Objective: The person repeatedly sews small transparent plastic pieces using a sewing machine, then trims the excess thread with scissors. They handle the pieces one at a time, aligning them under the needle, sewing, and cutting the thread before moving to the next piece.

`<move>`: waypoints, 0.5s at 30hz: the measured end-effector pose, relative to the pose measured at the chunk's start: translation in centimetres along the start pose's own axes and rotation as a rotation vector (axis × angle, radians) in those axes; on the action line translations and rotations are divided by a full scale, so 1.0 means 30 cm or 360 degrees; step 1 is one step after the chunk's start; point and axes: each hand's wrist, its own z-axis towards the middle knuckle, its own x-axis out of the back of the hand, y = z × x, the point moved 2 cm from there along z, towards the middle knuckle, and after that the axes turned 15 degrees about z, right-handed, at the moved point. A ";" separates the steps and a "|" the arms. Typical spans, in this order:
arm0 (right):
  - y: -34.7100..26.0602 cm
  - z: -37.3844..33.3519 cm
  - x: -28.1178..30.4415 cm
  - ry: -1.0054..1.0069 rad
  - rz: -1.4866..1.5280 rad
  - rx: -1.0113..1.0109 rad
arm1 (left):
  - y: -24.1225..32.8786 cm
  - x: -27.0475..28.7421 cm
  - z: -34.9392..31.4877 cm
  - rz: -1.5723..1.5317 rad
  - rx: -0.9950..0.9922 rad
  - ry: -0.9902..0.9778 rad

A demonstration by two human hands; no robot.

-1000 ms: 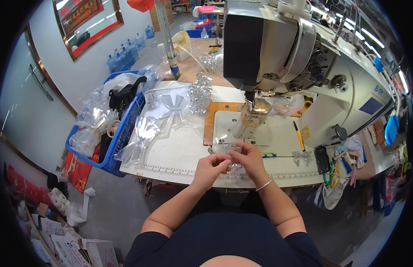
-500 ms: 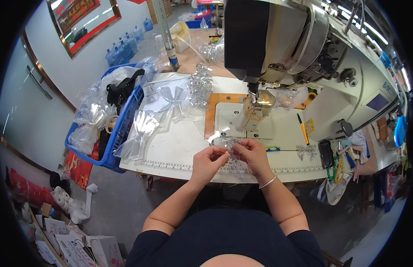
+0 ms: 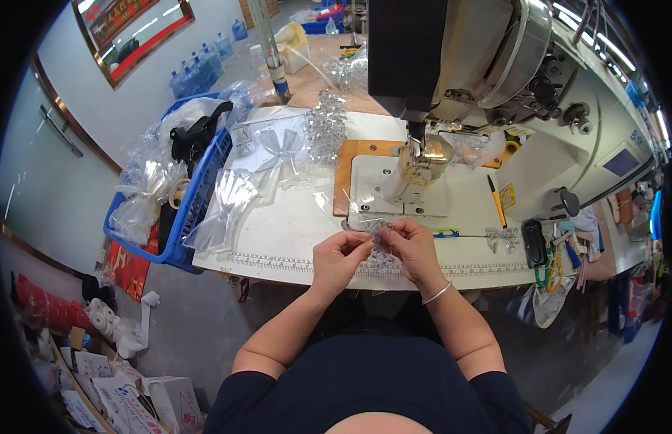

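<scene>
Between my two hands is a small clear, shiny plastic piece [image 3: 380,254], held over the front edge of the white sewing table [image 3: 292,224]. My left hand [image 3: 339,262] pinches its left side with thumb and forefinger. On the other side my right hand [image 3: 415,253], a bracelet at its wrist, pinches it too. Just beyond stands the sewing machine's post [image 3: 415,177], under the large machine head [image 3: 481,58]. Clear plastic cut pieces [image 3: 231,202] lie to the left, and a heap of shiny clear bits [image 3: 326,129] lies behind them. The piece's exact shape is partly hidden by my fingers.
A blue basket [image 3: 183,230] full of plastic stands against the table's left side. Right of my hands are a green-blue thread snipper [image 3: 445,233], a small clear piece [image 3: 502,237], an orange pen [image 3: 496,202] and hanging scissors [image 3: 552,278]. A ruler strip [image 3: 292,263] runs along the front edge.
The view has shifted slightly, so the table and machine sit a little differently. My hands stay close together on the plastic piece, with the fingers slightly moved.
</scene>
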 end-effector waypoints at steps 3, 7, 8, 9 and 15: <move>0.002 0.001 0.000 0.0002 0.0008 0.0001 | -0.002 0.002 -0.001 0.0016 0.0007 0.0004; 0.009 0.008 0.013 -0.0009 0.0059 0.0007 | 0.009 0.005 0.000 0.0011 -0.0001 0.0001; 0.010 0.009 0.014 -0.0010 0.0073 0.0011 | 0.010 0.005 0.000 0.0008 -0.0003 0.0001; 0.009 0.008 0.013 -0.0014 0.0067 0.0007 | 0.011 0.006 0.000 0.0014 -0.0005 0.0000; 0.014 0.004 0.008 -0.0016 0.0106 0.0025 | 0.006 0.005 0.002 0.0041 -0.0055 0.0013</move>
